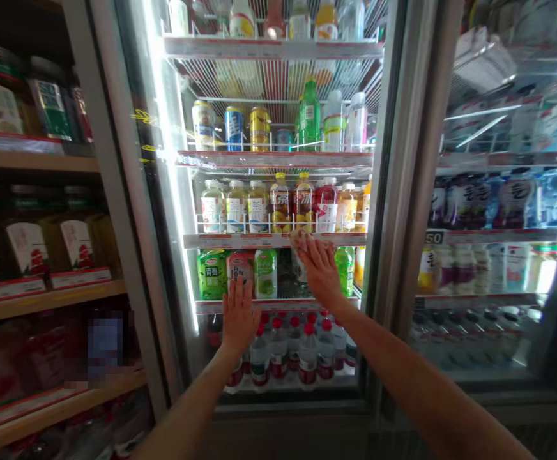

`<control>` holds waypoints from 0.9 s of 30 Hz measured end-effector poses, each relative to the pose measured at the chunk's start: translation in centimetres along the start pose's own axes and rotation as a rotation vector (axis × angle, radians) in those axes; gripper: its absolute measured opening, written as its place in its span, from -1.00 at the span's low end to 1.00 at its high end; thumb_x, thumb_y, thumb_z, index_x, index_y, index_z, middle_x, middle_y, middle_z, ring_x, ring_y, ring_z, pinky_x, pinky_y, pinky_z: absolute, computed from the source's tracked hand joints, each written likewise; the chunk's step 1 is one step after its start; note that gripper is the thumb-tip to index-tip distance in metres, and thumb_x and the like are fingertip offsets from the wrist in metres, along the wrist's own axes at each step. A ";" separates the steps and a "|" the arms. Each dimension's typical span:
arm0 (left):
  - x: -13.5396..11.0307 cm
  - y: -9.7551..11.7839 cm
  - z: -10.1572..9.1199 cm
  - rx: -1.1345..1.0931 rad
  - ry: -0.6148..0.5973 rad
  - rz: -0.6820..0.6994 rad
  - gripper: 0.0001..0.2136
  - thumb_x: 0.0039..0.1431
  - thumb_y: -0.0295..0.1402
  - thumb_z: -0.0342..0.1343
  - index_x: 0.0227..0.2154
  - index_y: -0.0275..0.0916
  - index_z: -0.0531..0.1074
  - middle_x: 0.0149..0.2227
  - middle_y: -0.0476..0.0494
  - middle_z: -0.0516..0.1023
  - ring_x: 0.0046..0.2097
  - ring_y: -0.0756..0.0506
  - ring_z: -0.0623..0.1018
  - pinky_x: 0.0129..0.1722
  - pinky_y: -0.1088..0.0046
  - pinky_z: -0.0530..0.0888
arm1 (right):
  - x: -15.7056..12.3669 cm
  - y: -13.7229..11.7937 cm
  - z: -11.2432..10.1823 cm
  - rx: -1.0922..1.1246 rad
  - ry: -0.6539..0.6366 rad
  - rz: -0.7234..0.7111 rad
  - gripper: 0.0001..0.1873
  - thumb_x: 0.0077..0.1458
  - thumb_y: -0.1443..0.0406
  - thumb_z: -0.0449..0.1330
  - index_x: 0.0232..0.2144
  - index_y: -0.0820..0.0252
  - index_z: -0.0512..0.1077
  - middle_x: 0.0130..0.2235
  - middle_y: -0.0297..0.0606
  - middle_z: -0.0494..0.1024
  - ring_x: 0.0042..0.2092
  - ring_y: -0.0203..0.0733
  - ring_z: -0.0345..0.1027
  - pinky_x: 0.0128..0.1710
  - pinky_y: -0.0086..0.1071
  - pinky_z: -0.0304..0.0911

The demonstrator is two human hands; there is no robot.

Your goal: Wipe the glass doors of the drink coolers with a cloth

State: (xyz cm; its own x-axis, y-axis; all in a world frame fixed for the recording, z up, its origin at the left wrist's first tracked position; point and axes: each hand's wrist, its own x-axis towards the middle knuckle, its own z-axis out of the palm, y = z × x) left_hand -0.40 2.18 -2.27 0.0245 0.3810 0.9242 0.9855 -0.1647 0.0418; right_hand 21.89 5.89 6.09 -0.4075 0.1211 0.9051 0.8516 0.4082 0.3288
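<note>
I face a lit drinks fridge with a glass door (163, 211). My left hand (239, 314) lies flat and open against the glass, fingers pointing up, in front of green and red drink cartons (213, 273). My right hand (320, 268) is also stretched flat on the glass, higher and to the right. Its fingertips press on a small pale crumpled cloth (299, 238) at the level of a shelf edge (240, 241). Behind the cloth stand tea and juice bottles (281, 203). Water bottles with red caps (290, 348) fill the bottom shelf below both hands.
Cans (233, 128) and a green bottle (310, 115) stand on a higher shelf. A second fridge door (499, 211) with more drinks is on the right, past a metal frame (403, 191). Wooden shelves (43, 297) with boxed goods stand on the left.
</note>
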 end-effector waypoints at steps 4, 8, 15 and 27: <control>0.0 -0.7 -1.0 0.040 -0.046 0.069 -0.50 0.11 -0.40 -0.03 0.15 -0.32 0.14 0.26 -0.36 0.02 0.30 -0.28 -0.05 0.18 0.03 0.11 | -4.1 -2.2 0.2 0.028 -0.166 -0.287 -0.30 0.01 0.52 -0.04 0.22 0.18 0.02 0.27 -0.27 0.05 0.31 -0.12 -0.24 0.29 -0.04 -0.25; 0.8 -1.8 -2.1 0.060 -0.052 0.186 -0.53 0.12 -0.40 -0.06 0.13 -0.28 0.18 0.24 -0.33 0.11 0.28 -0.22 0.05 0.21 0.06 0.04 | -3.5 -2.0 0.2 0.015 -0.167 -0.261 -0.30 0.02 0.54 -0.07 0.23 0.15 0.00 0.27 -0.30 0.05 0.31 -0.16 -0.24 0.30 -0.05 -0.26; 4.0 -1.8 -2.3 0.091 -0.017 0.145 -0.52 0.16 -0.37 -0.09 0.16 -0.28 0.14 0.25 -0.31 0.06 0.29 -0.22 0.03 0.20 0.04 0.04 | 1.4 -1.3 0.0 0.012 -0.051 -0.183 -0.39 0.07 0.47 -0.02 0.19 0.15 0.10 0.27 -0.21 0.06 0.31 -0.07 -0.23 0.28 0.00 -0.25; 3.9 -1.1 -1.7 0.107 -0.055 0.087 -0.46 0.16 -0.30 -0.06 0.20 -0.31 0.05 0.28 -0.31 -0.05 0.30 -0.26 -0.06 0.17 -0.02 0.10 | 1.4 -1.2 0.4 0.021 -0.043 -0.139 -0.41 0.10 0.45 -0.03 0.19 0.14 0.10 0.26 -0.20 0.09 0.31 -0.08 -0.25 0.29 0.00 -0.25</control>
State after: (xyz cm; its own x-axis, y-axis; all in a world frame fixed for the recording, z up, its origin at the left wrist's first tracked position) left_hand -1.67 2.30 1.88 0.1170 0.4190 0.9004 0.9914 -0.1023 -0.0813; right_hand 20.16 5.97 6.88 -0.5349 0.1006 0.8389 0.7793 0.4425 0.4438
